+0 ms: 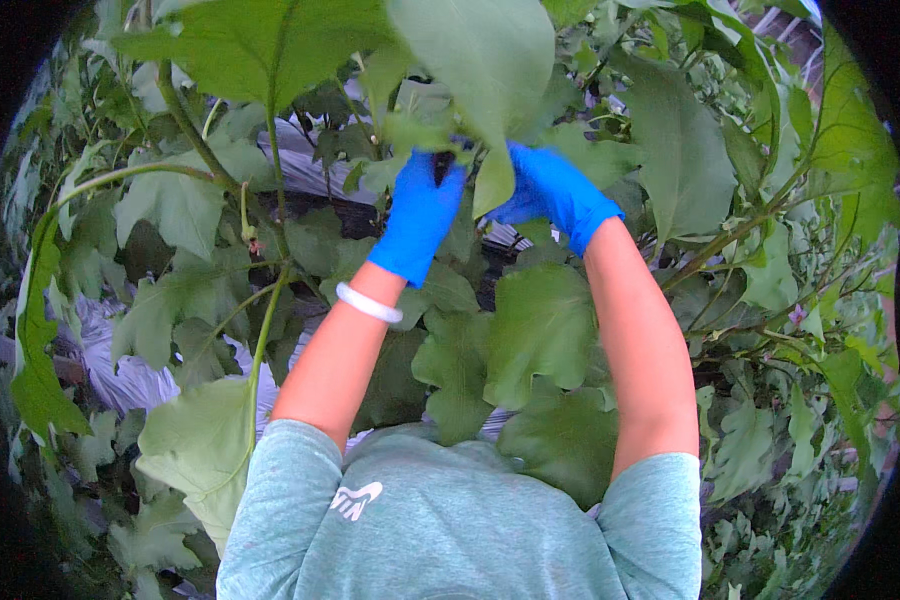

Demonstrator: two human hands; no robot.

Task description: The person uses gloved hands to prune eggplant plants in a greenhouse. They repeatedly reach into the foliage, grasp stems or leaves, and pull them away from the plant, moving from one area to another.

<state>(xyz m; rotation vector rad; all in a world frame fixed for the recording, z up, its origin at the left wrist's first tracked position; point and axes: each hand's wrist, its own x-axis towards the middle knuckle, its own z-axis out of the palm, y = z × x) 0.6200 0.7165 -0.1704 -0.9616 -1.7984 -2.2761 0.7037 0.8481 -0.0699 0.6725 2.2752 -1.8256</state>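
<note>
My left hand [426, 206], in a blue glove, reaches up among the leaves of eggplant plants. Something dark shows between its thumb and fingers, too blurred to name. My right hand [551, 191], gloved in the same blue, is just to the right. A large hanging leaf [480, 60] droops between the hands and covers part of the right fingers. The fingertips of both hands are hidden by foliage, so their grip cannot be made out. Below them, broad lobed leaves [541, 334] fill the space between my forearms.
A thick forked stem [214, 161] rises left of my left arm. Branches [727, 236] spread on the right, with a small purple flower [797, 315]. Silvery plastic film [124, 375] covers ground under the plants. A large leaf [195, 442] lies close to my left sleeve.
</note>
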